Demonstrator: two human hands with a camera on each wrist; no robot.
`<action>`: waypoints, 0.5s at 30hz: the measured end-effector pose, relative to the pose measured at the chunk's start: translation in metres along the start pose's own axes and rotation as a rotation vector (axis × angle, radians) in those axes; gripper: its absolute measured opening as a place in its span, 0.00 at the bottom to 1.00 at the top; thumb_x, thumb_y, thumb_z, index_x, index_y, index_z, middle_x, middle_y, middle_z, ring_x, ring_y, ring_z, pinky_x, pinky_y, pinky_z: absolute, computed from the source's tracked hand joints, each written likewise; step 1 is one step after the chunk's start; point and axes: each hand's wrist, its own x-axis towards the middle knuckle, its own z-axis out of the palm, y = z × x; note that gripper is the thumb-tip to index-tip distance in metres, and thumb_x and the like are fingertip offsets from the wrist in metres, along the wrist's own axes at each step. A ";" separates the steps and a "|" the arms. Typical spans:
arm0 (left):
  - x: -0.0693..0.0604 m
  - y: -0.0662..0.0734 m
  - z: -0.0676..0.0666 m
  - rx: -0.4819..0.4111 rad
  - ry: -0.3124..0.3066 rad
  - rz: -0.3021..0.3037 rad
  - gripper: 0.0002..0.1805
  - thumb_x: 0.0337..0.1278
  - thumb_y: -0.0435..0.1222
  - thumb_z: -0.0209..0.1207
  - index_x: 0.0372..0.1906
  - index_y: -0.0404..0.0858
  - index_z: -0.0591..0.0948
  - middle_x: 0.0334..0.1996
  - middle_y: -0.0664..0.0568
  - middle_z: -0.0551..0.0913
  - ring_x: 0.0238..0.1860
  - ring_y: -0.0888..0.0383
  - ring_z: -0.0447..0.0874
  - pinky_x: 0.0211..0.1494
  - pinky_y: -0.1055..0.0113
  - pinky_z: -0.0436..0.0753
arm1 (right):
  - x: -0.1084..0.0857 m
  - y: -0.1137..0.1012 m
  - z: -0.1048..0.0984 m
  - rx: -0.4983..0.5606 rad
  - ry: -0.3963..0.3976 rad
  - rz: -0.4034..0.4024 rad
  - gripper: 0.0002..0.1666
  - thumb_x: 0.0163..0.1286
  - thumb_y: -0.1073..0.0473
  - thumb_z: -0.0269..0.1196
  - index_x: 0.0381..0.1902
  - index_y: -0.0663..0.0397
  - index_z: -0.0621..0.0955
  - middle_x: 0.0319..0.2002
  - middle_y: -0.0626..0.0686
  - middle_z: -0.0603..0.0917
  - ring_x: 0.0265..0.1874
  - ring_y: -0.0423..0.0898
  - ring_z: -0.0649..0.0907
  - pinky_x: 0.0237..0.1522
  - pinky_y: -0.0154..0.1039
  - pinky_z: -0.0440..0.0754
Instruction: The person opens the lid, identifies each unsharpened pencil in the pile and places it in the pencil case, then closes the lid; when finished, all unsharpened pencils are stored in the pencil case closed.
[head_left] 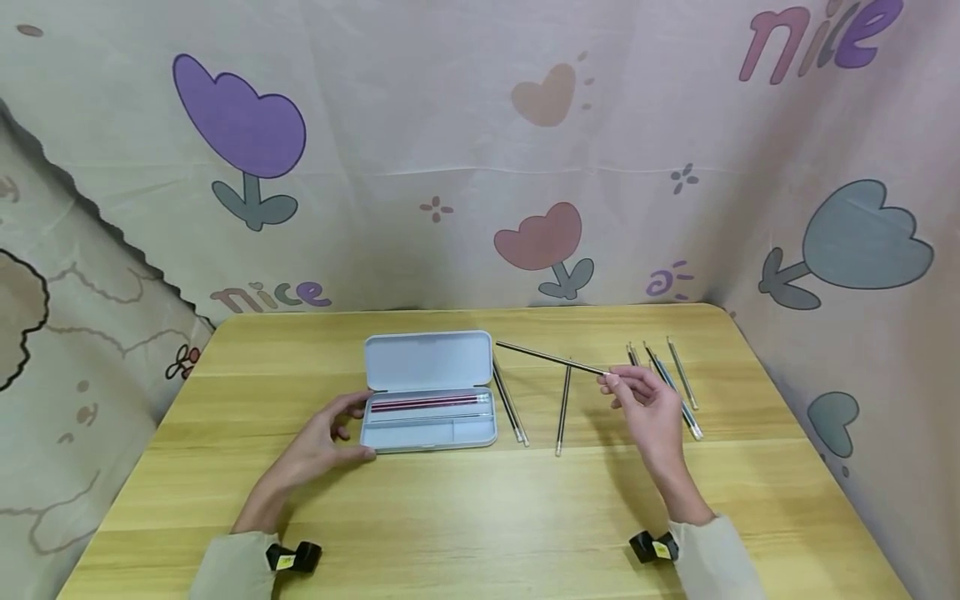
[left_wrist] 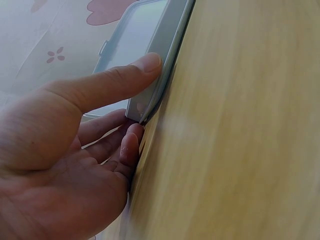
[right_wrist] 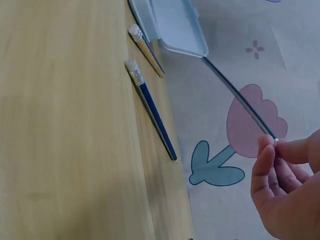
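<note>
Slim dark pencil [head_left: 536,353] is pinched by my right hand [head_left: 651,410]; my left hand [head_left: 321,442] grips the pale-blue rectangular case [head_left: 428,361] at its nine-o'clock end.

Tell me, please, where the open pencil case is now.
In the head view, the pencil case sits slightly left of centre on the table, between the left hand and two pencils.

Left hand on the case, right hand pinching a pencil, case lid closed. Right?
Lid's wrong: the lid is open, and the head view shows red pencils lying in the case. The rest holds: left hand on the case, right hand pinching a pencil.
</note>
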 end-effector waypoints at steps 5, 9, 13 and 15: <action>0.001 0.000 -0.001 -0.001 -0.001 0.002 0.49 0.45 0.36 0.79 0.74 0.40 0.69 0.56 0.42 0.76 0.42 0.48 0.69 0.43 0.65 0.71 | 0.000 -0.002 0.001 0.017 0.001 0.026 0.10 0.70 0.63 0.69 0.45 0.65 0.86 0.36 0.57 0.90 0.31 0.43 0.86 0.32 0.33 0.82; 0.001 0.001 -0.001 0.001 -0.004 -0.002 0.48 0.45 0.36 0.79 0.74 0.39 0.69 0.55 0.41 0.75 0.41 0.48 0.68 0.42 0.65 0.70 | -0.001 -0.001 0.004 0.031 -0.041 0.063 0.11 0.70 0.65 0.69 0.46 0.67 0.86 0.38 0.59 0.89 0.32 0.42 0.86 0.34 0.34 0.83; -0.001 0.000 0.000 0.002 -0.004 -0.011 0.49 0.46 0.36 0.79 0.75 0.39 0.68 0.56 0.41 0.75 0.41 0.48 0.68 0.43 0.65 0.71 | -0.003 0.002 0.011 0.041 -0.106 0.077 0.11 0.71 0.67 0.67 0.48 0.68 0.85 0.41 0.64 0.88 0.35 0.49 0.87 0.36 0.37 0.84; -0.001 0.000 0.001 0.000 -0.003 -0.011 0.49 0.46 0.35 0.79 0.75 0.40 0.68 0.56 0.41 0.75 0.42 0.47 0.69 0.44 0.65 0.71 | -0.004 0.003 0.014 0.035 -0.124 0.079 0.11 0.70 0.66 0.68 0.47 0.67 0.86 0.42 0.65 0.88 0.34 0.51 0.87 0.36 0.38 0.85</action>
